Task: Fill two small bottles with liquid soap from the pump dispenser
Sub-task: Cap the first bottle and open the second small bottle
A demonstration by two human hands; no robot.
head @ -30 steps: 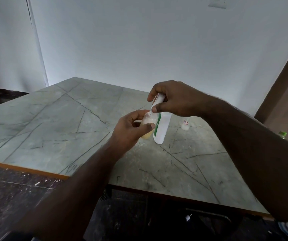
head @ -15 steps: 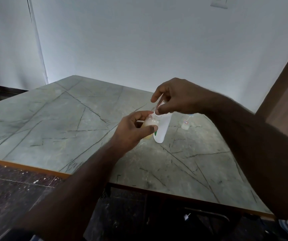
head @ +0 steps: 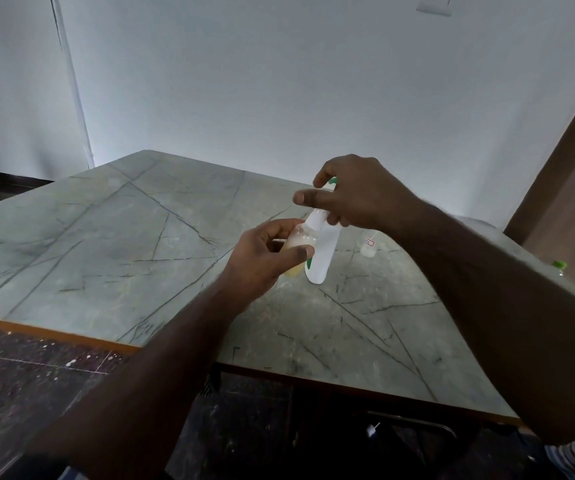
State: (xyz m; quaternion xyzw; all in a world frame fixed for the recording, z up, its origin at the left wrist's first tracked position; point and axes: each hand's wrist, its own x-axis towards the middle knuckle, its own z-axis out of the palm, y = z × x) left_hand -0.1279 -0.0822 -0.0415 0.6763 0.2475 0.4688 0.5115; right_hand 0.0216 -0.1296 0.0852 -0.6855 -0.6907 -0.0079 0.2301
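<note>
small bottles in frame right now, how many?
2. One small bottle, holding yellowish liquid, is held in the left hand under the pump dispenser. The other small bottle stands on the table, right of the dispenser. None seem hidden.

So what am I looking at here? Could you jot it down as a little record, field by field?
Setting: grey veined table against a pale wall
Left hand: grips a small clear bottle holding yellowish liquid
Right hand: on top of the white pump dispenser, fingers curled round its head
Dispenser spout: at the small bottle's mouth
Second small bottle: stands on the table beyond the dispenser, apart from both hands
Soap flow: cannot tell
</note>
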